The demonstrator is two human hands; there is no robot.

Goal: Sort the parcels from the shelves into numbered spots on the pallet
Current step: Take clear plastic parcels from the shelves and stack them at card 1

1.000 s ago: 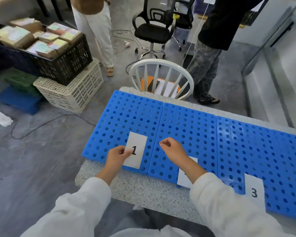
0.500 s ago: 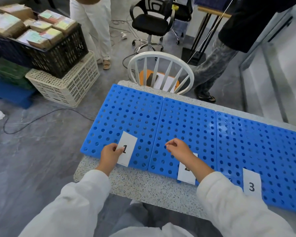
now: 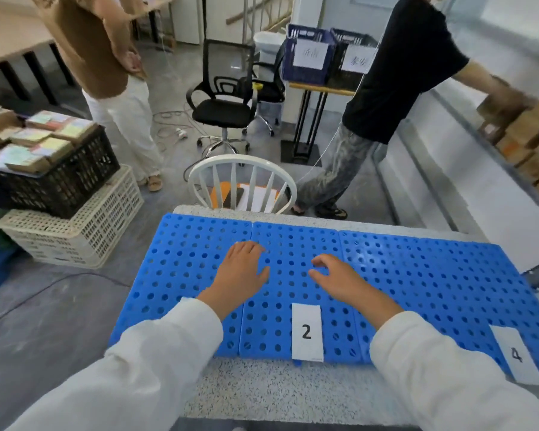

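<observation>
On pallet (image 3: 417, 275) no parcels yet; label 2 (image 3: 306, 331) laid. Left hand (image 3: 241, 275), right hand (image 3: 339, 279) hover empty, fingers relaxed. Sorting apparently unstarted.

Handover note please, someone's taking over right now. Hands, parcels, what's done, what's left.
Left hand and right hand: open, empty, over the blue pallet.
Number card 2 lies at the pallet's near edge; another card far right, digit blurred.
Parcels sit on the right-hand shelf; none on the pallet.
Done: visible cards laid. Left: all sorting.
</observation>
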